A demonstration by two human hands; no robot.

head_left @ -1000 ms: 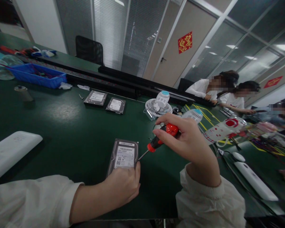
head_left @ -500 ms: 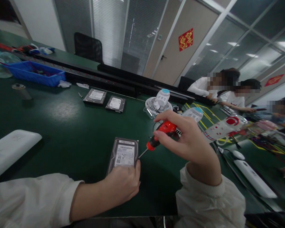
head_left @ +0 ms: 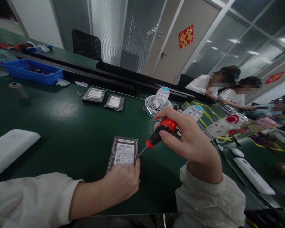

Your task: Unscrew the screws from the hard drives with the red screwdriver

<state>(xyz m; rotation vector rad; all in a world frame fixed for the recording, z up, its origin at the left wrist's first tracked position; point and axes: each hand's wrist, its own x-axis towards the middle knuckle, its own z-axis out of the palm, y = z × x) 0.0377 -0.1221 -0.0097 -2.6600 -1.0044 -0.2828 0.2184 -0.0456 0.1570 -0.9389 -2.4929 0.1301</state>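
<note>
My left hand (head_left: 123,180) grips the near part of a hard drive (head_left: 123,152), label side up, and hides its near end. Its index finger reaches along the drive's right edge, close to the screwdriver tip. In my right hand (head_left: 184,136) is a red and black screwdriver (head_left: 160,132), held by the handle between thumb and fingers. The thin shaft slants down left, its tip at the drive's right edge. Whether a screw sits under the tip I cannot make out.
Two more hard drives (head_left: 115,102) lie farther back. White fans (head_left: 161,97) and a cup (head_left: 225,126) stand beyond my right hand. A blue bin (head_left: 33,72), a metal cylinder (head_left: 19,90) and a white case (head_left: 13,152) are leftward. People (head_left: 230,90) sit at far right.
My right thumb has shifted on the screwdriver handle, which has turned so more black shows. The tip stays at the drive's right edge. My left hand keeps its hold.
</note>
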